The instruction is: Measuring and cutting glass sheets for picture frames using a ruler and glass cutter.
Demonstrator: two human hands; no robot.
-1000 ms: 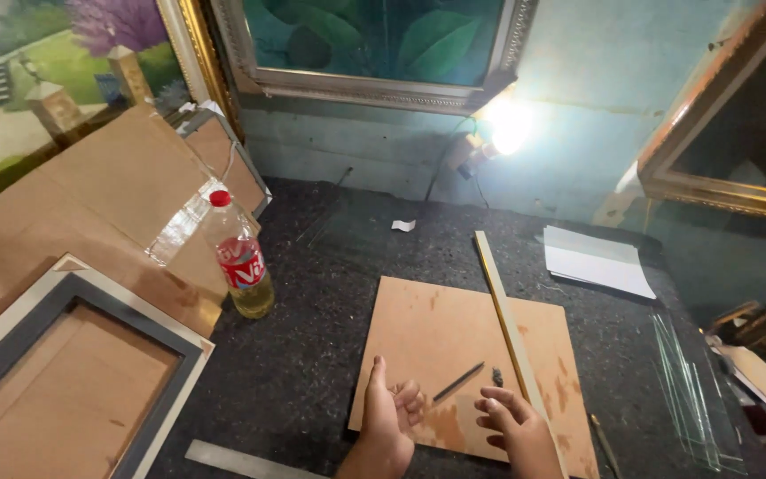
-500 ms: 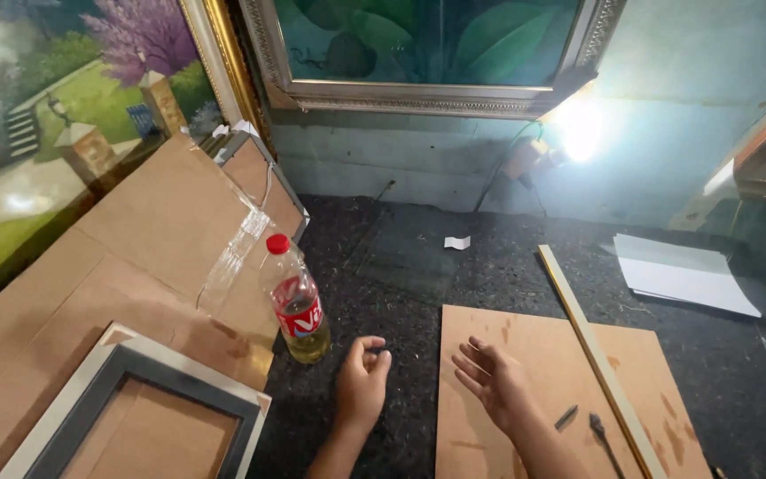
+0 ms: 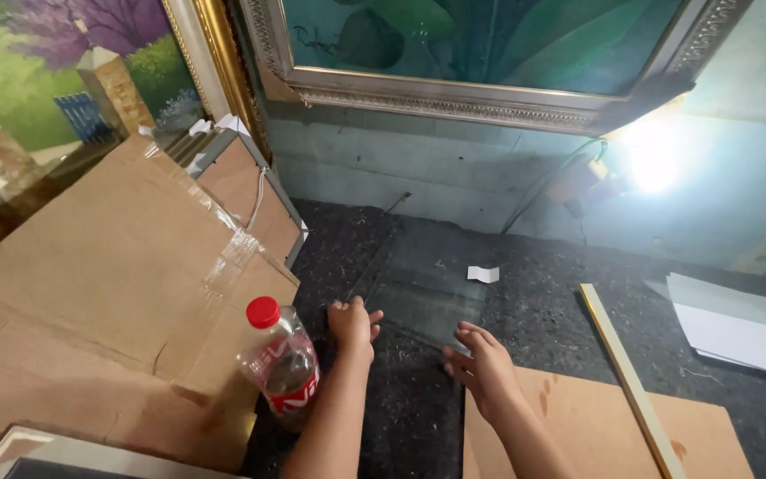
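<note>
A clear glass pane (image 3: 423,279) lies on the dark speckled tabletop (image 3: 543,310) near the back wall. My left hand (image 3: 352,324) rests on the pane's near left edge with its fingers spread flat. My right hand (image 3: 480,359) is at the pane's near right corner, fingers curled over the edge. A plastic bottle (image 3: 281,364) with a red cap and dark drink stands just left of my left forearm.
Large cardboard sheets (image 3: 108,293) lean at the left. A wooden board (image 3: 596,426) with a long wooden strip (image 3: 631,381) lies at the right, white paper (image 3: 738,328) beyond it. A small white scrap (image 3: 482,274) lies by the pane. A bright lamp (image 3: 653,160) and a framed painting (image 3: 489,53) stand at the back.
Both hands have left the wooden board and reached forward and left to the glass pane. The view has swung up and left towards the wall.
</note>
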